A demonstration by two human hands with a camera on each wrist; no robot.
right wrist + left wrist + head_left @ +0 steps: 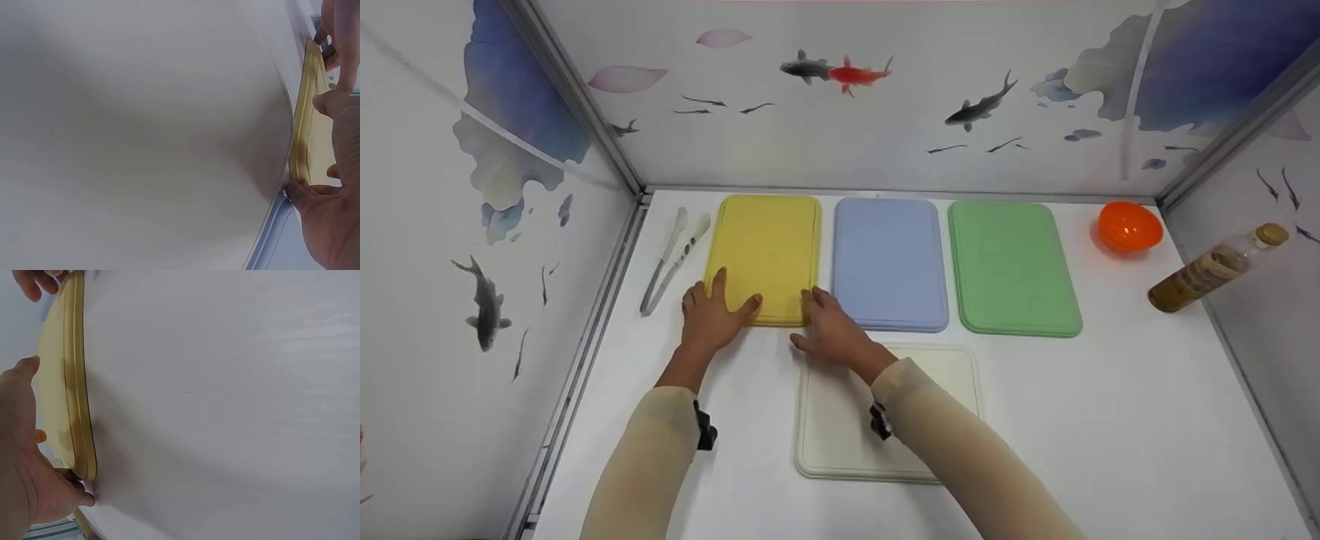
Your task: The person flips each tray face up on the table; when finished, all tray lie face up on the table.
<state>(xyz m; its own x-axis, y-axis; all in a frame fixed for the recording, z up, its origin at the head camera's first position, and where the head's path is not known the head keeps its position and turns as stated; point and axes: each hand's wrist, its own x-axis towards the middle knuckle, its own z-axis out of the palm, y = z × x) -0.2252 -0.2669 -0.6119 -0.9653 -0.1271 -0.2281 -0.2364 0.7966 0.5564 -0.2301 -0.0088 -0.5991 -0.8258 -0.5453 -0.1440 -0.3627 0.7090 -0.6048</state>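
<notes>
A yellow cutting board (765,247) lies flat on the white table, its near corners between two hands. At its left edge the left hand (711,319) touches the side with several fingers; the index finger and thumb extend over the top. The right hand (834,330) touches the near right corner, seen closely in the right wrist view beside the yellow board's edge (304,124). Neither thumb appears pressed on the board. Below the right wrist is a cream cutting board (855,427), partly hidden by the forearm. A blue cutting board (889,262) lies just right of the yellow one.
Tongs (671,262) lie left of the yellow board. Farther right are a green cutting board (1012,266), an orange bowl (1129,226) and a corked glass bottle (1215,270) of brownish contents. Walls (885,150) with fish pictures border the table.
</notes>
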